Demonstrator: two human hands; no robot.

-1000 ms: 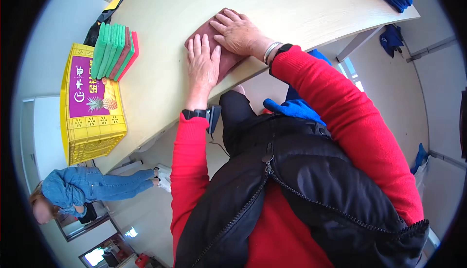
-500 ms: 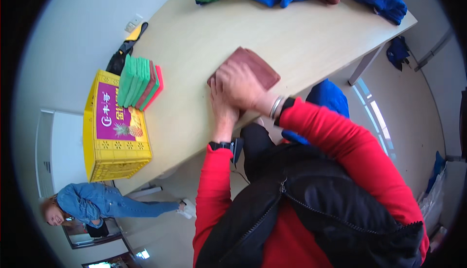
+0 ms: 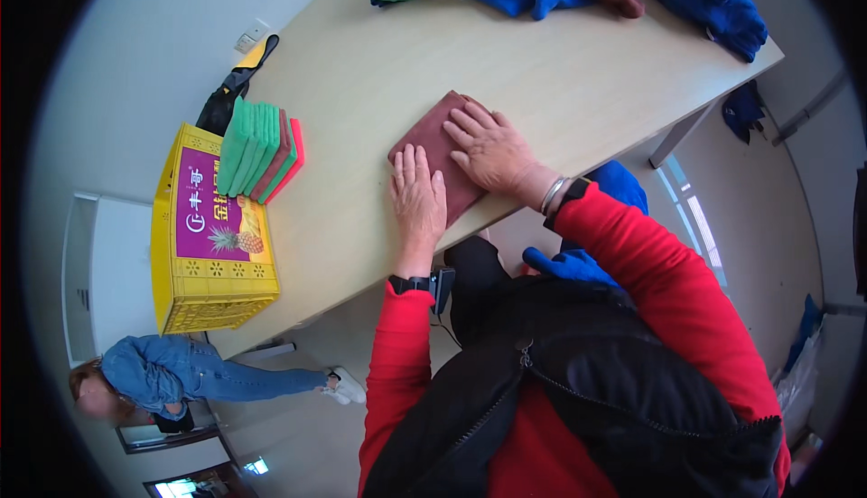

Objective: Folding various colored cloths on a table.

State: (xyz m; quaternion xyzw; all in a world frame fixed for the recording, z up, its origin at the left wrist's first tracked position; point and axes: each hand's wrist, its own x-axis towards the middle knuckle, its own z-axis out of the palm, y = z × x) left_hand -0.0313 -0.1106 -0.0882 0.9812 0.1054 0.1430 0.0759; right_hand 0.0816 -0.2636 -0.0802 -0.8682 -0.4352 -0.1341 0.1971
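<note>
A folded brown cloth point(image 3: 433, 128) lies flat near the table's front edge, under both my hands. Across its left part rests my left hand point(image 3: 418, 195), palm down with fingers stretched out. My right hand point(image 3: 492, 150) is spread over the right part, fingers apart and pressed flat on the fabric. Neither hand grips anything. Parts of the cloth are hidden beneath the palms.
To the left stands a yellow crate point(image 3: 221, 290) with folded green, brown and red cloths point(image 3: 262, 150) stacked beside its top edge. Crumpled blue, green and brown cloths lie along the table's point(image 3: 334, 164) far side. Blue fabric point(image 3: 578, 268) hangs by my lap. A person in denim point(image 3: 217, 372) stands left.
My right hand has moved off the left one and turned to lie flat on the right part of the cloth. The cloth looks turned, with more of it toward the front edge.
</note>
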